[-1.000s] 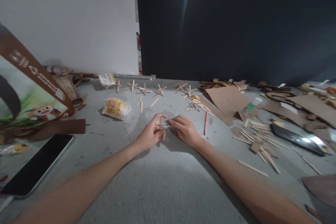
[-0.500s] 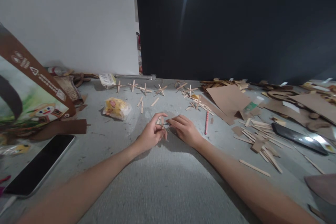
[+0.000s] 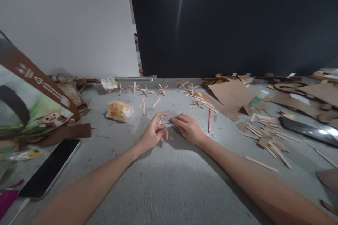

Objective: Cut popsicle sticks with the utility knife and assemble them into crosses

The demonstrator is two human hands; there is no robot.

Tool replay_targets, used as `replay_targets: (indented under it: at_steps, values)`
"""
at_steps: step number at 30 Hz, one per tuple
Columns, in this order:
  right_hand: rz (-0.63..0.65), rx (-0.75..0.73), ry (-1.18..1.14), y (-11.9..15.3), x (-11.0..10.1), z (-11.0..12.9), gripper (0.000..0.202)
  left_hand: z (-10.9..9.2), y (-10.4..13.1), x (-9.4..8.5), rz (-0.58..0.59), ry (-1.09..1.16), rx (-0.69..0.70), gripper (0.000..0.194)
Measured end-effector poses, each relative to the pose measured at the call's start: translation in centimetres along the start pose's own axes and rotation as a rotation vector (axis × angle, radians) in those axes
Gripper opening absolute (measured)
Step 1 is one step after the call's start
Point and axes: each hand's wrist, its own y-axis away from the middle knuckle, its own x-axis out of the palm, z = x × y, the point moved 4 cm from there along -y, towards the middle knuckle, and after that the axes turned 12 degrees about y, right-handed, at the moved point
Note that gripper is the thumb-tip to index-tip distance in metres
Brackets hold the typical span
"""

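Observation:
My left hand (image 3: 153, 133) is closed on a short piece of wooden craft stick (image 3: 162, 121), held upright between thumb and fingers at the middle of the table. Close on its right, my right hand (image 3: 188, 128) has its fingers pinched together, palm down. A thin, narrow object (image 3: 168, 123) runs from the right fingertips toward the wooden piece; its kind is too small to make out. Beyond the hands stand several crossed craft-stick pieces (image 3: 162, 90) in a row, with a few loose craft sticks (image 3: 156, 102) nearer. A red patterned pencil (image 3: 210, 120) lies right of my right hand.
A heap of craft sticks (image 3: 269, 140), a glue stick (image 3: 258, 99), brown cardboard (image 3: 229, 93) and a dark phone (image 3: 308, 130) lie at right. On the left are a yellow packet (image 3: 119, 111), another phone (image 3: 50, 168) with a cable, and a printed bag (image 3: 39, 95).
The camera view has shifted slightly. The right fingertips have moved a little away from the left hand, and the gap between the hands is wider. The left hand still holds the wooden piece.

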Motion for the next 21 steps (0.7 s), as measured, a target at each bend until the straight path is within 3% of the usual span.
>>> replay_targets:
  at_steps: [6, 12, 21]
  values:
    - [0.036, -0.069, 0.023, 0.04, 0.06, 0.48, 0.036, 0.52, -0.06, 0.41, 0.068, 0.012, -0.050, 0.061]
    - [0.006, -0.047, 0.050, -0.05, 0.05, 0.45, 0.028, 0.25, 0.06, 0.33, 0.003, 0.053, 0.036, 0.058]
    - [-0.013, -0.001, 0.029, -0.12, 0.19, 0.15, 0.028, -0.27, 0.09, 0.02, -0.046, 0.062, 0.060, 0.053]
